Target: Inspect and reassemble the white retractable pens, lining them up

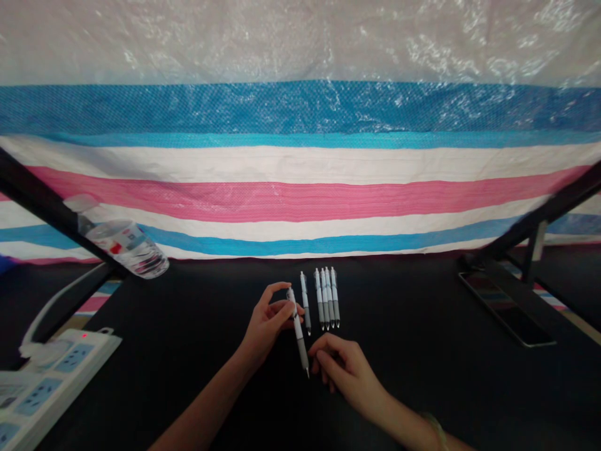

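The left hand pinches a slanted pen, hiding part of its barrel, tip angled nearward. The right hand curls loosely beside that tip, palm unseen; whether it grips anything, I cannot tell. Five pens lie beyond, short of the desk's far edge; black surface stretches rightward to the phone.

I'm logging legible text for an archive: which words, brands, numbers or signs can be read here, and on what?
None can be read.
Label on the bottle: too blurred.
Grey patch by the power strip: too blurred.
Held pen and five lying pens: no legible lettering.
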The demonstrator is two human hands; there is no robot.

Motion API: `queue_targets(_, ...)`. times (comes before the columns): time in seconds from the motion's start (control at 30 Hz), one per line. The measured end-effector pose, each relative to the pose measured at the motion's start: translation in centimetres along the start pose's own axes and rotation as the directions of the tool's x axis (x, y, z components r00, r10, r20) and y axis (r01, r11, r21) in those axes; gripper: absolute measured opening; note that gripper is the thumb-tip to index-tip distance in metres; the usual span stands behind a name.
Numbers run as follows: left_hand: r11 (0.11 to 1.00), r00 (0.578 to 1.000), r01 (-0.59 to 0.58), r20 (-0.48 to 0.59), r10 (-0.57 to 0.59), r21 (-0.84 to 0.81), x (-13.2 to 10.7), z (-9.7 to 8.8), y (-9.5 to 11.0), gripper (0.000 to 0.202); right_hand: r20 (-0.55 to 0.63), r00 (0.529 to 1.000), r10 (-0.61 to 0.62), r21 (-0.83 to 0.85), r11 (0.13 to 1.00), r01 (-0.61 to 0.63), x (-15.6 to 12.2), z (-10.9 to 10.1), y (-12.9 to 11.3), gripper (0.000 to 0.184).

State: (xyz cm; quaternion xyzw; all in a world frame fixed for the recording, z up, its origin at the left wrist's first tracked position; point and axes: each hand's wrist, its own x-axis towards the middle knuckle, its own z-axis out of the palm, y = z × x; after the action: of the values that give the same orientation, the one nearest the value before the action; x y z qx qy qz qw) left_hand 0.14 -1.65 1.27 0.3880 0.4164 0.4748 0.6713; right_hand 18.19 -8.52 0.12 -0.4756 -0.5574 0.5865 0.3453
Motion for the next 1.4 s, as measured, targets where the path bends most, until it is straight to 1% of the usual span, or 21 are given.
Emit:
queue_targets(0.1, 1.000, 1.000, 0.002, -0.008, -0.002, 0.012, 0.0, 0.0, 0.0, 0.047, -0.010, 1.000, 0.005, -0.006, 1.000, -0.005, 0.0, 0.1, 0.1, 0.030)
queue_targets(0.2, 1.000, 1.000, 0.012, -0.019, -0.012, 0.008, 0.0, 0.0, 0.1, 0.048, -0.016, 1.000, -0.005, -0.007, 1.000, 0.005, 0.0, 0.1, 0.1, 0.029)
queue_targets(0.43, 1.000, 1.000, 0.007, -0.013, -0.006, 0.005, 0.0, 0.2, 0.0, 0.048, 0.007, 1.000, -0.022, -0.033, 0.999, 0.022, 0.0, 0.1, 0.0, 0.026)
queue_targets(0.53, 1.000, 0.999, 0.008, -0.037, -0.008, -0.001, -0.1, 0.3, 0.1, 0.051, 0.007, 1.000, -0.026, -0.035, 0.999, 0.026, -0.1, 0.1, -0.1, 0.025)
queue_targets(0.67, 1.000, 0.997, -0.004, -0.075, 0.004, 0.004, 0.4, 0.2, 0.5, 0.060, -0.007, 1.000, -0.024, -0.037, 0.999, 0.024, 0.0, 0.1, -0.2, 0.025)
queue_targets(0.77, 0.998, 0.994, -0.017, -0.103, 0.024, 0.065, 1.0, -0.2, 0.8, 0.063, -0.018, 0.999, -0.027, -0.025, 0.999, 0.027, 0.0, 0.1, -0.1, 0.027)
queue_targets(0.97, 0.975, 0.991, -0.008, -0.129, 0.037, 0.222, 2.5, -0.7, 0.8, 0.057, -0.050, 0.999, -0.012, -0.006, 1.000, 0.012, 0.0, 0.1, 0.0, 0.030)
queue_targets(1.03, 0.963, 0.991, -0.044, -0.111, 0.076, 0.267, 3.2, -0.6, 0.7, 0.053, -0.051, 0.999, -0.015, -0.005, 1.000, 0.015, 0.0, 0.1, 0.0, 0.029)
queue_targets(1.13, 0.922, 0.981, -0.146, -0.068, 0.181, 0.358, 4.7, -0.6, 0.4, 0.045, -0.048, 0.998, -0.026, -0.011, 1.000, 0.026, 0.0, 0.1, 0.0, 0.027)
queue_targets(1.2, 0.896, 0.974, -0.181, -0.052, 0.221, 0.405, 5.5, -0.6, 0.2, 0.040, -0.057, 0.997, -0.054, -0.032, 0.998, 0.052, 0.0, 0.0, 0.0, 0.024)
queue_targets(1.27, 0.873, 0.970, -0.191, -0.049, 0.237, 0.448, 6.0, -0.5, 0.1, 0.038, -0.079, 0.991, -0.111, -0.098, 0.990, 0.103, 0.0, -0.2, -0.2, 0.021)
queue_targets(1.33, 0.862, 0.968, -0.189, -0.057, 0.244, 0.470, 5.8, -0.5, 0.0, 0.037, -0.097, 0.977, -0.192, -0.212, 0.963, 0.168, -0.1, -0.4, -0.5, 0.019)
queue_targets(1.4, 0.875, 0.972, -0.166, -0.072, 0.222, 0.455, 5.1, -0.3, 0.0, 0.037, -0.103, 0.951, -0.293, -0.362, 0.901, 0.238, -0.2, -0.7, -0.8, 0.018)
